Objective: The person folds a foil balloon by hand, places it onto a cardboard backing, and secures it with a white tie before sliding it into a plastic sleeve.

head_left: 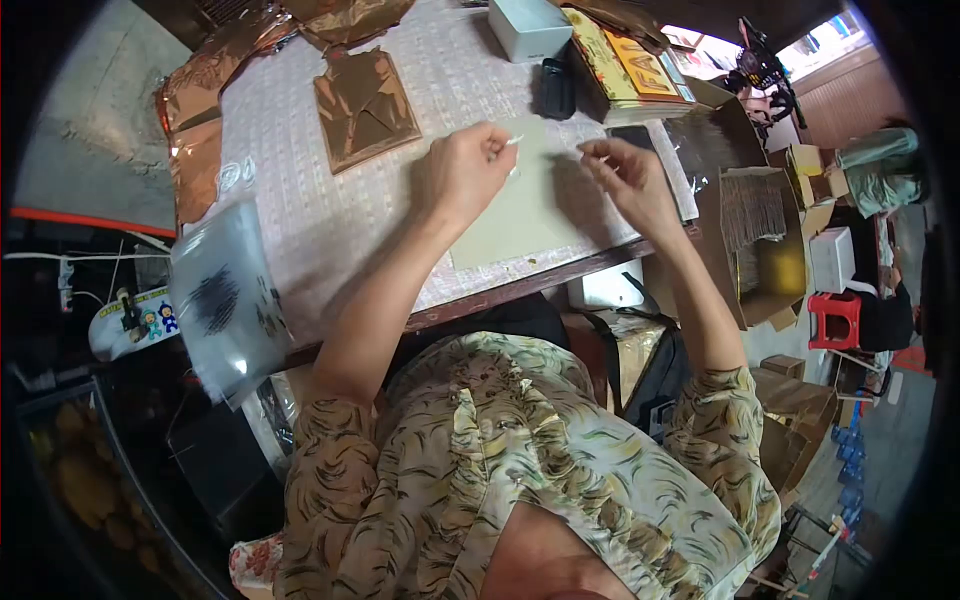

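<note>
My left hand (pixel 468 172) is pinched on a small white piece (pixel 516 140) that sticks out past the fingertips; it is too small to tell what it is. This hand is over the left edge of a flat beige board (pixel 525 215) lying on the table. My right hand (pixel 630 180) hovers above the board's right side with its fingers curled in; whether something thin is between the fingertips is hidden. Left of my left hand lies a flat packet in shiny copper foil (pixel 366 115).
A patterned cloth covers the table (pixel 290 160). At the back are a pale plastic box (pixel 530 30), a black tray (pixel 556 90) and a stack of yellow printed covers (pixel 635 60). Copper foil (pixel 195 130) and a clear plastic bag (pixel 225 300) hang at left. A cardboard box (pixel 755 240) stands right.
</note>
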`<control>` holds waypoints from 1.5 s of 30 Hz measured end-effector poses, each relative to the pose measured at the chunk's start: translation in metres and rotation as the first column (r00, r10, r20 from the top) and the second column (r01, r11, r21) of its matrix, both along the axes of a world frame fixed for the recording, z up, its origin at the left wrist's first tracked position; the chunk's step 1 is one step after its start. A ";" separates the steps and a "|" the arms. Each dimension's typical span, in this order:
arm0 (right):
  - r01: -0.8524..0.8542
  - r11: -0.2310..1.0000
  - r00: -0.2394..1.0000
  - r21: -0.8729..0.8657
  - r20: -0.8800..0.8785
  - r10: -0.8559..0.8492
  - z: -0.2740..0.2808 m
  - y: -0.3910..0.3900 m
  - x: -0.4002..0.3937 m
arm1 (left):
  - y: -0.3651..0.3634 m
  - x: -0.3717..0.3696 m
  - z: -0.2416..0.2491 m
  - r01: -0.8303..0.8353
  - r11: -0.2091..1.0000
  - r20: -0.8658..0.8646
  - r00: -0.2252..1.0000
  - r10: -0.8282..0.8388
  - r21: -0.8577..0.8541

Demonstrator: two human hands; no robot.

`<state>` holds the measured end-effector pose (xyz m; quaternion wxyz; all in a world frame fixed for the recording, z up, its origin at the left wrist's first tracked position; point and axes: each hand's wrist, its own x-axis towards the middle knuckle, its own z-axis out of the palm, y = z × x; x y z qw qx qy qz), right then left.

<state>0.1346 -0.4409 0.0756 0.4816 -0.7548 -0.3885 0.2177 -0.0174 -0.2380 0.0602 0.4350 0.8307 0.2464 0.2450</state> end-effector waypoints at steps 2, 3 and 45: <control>-0.038 0.998 0.999 -0.060 0.016 0.039 -0.004 -0.014 -0.010 | -0.004 -0.007 -0.016 -0.004 1.000 -0.225 0.974 0.009 0.020; -0.037 0.997 0.999 -0.063 0.013 0.038 -0.005 -0.015 -0.015 | -0.005 -0.008 -0.018 -0.004 1.000 -0.228 0.974 0.007 0.017; -0.192 0.978 0.968 0.078 0.181 0.176 -0.038 0.076 -0.037 | -0.014 -0.102 -0.016 -0.071 0.983 -0.107 0.990 0.090 0.171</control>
